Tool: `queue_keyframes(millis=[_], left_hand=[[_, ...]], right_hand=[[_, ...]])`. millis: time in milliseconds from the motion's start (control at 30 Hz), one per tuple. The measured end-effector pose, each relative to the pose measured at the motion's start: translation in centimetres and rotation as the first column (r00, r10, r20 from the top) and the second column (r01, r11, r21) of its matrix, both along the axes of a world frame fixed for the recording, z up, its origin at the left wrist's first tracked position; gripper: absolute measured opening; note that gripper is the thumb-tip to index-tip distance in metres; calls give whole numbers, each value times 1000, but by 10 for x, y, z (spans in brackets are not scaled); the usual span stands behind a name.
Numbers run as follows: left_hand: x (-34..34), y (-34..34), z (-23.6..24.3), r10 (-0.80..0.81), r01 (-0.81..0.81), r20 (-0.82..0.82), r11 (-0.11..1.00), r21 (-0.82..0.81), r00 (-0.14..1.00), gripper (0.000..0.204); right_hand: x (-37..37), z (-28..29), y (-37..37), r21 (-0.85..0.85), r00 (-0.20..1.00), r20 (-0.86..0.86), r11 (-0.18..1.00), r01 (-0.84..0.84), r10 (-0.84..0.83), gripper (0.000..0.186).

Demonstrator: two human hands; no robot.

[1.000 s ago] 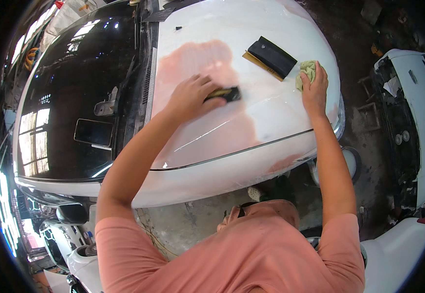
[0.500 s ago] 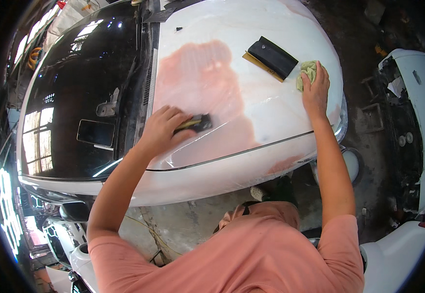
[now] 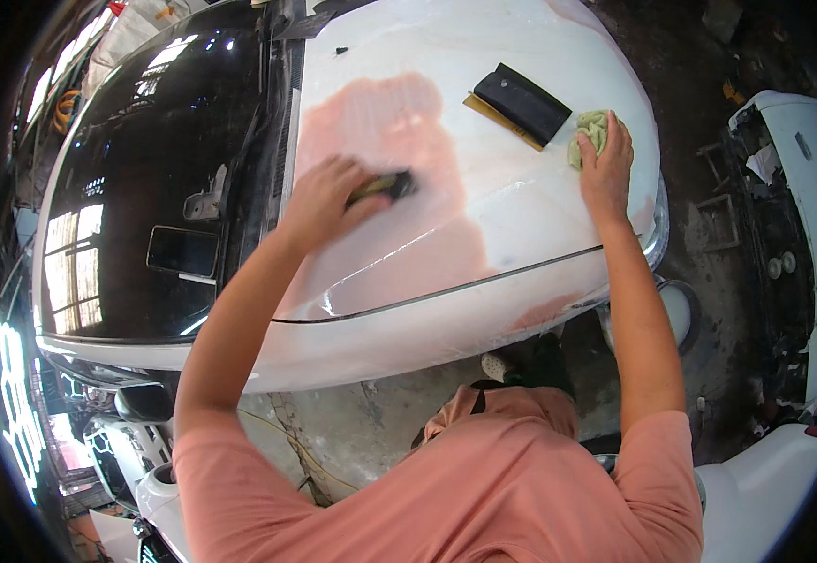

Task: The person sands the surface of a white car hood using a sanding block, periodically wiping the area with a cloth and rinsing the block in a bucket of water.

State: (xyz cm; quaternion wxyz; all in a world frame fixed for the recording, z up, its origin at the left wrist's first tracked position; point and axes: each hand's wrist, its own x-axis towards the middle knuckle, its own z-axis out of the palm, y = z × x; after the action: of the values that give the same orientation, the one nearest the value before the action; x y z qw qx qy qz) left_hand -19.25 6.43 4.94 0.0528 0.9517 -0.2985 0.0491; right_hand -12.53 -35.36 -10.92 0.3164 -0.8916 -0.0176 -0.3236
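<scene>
My left hand [image 3: 331,197] is wrapped round a small dark sanding block [image 3: 397,184] and presses it on the car hood [image 3: 530,202]. Under it spreads a pinkish patch [image 3: 418,239] in the white surface; the hand is slightly smeared by motion. Farther right, my right hand [image 3: 607,174] rests near the hood's front edge, its fingers closed on a crumpled light-green cloth [image 3: 587,141]. Between the hands but farther off lies a larger black sanding block [image 3: 524,103], a strip of yellowish sandpaper showing along its near edge.
A phone [image 3: 182,251] lies on the dark windshield [image 3: 118,188] at the left, close to a grey metal part [image 3: 206,199]. A detached white bumper [image 3: 807,188] stands on the floor at the right. Near my right elbow is a round bucket [image 3: 673,319].
My left hand has slid away from me and slightly right over the pinkish patch, with the small block. My right hand stays with the cloth, nearly in place.
</scene>
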Motion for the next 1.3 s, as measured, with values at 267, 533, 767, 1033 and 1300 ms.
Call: queue_keyframes(millis=[267,533,767,1033,1300], left_hand=[[-41,18,-1,-11,7,-72,998,-61,997,41],[11,-12,-6,35,-33,35,998,-51,999,43],[4,-5,2,13,-13,8,1000,13,1000,39],[-55,20,4,135,-132,35,989,-61,990,38],[-22,-9,-2,307,-298,135,951,-84,942,35]], right_hand=[[1,-5,-9,7,1000,8,1000,18,-18,65],[2,-4,-5,6,999,28,1000,-28,27,67],[3,-1,-2,24,1000,-6,1000,-5,6,67],[1,-5,-11,15,1000,-27,1000,9,-8,67],[2,-1,-1,18,999,23,999,-38,37,67]])
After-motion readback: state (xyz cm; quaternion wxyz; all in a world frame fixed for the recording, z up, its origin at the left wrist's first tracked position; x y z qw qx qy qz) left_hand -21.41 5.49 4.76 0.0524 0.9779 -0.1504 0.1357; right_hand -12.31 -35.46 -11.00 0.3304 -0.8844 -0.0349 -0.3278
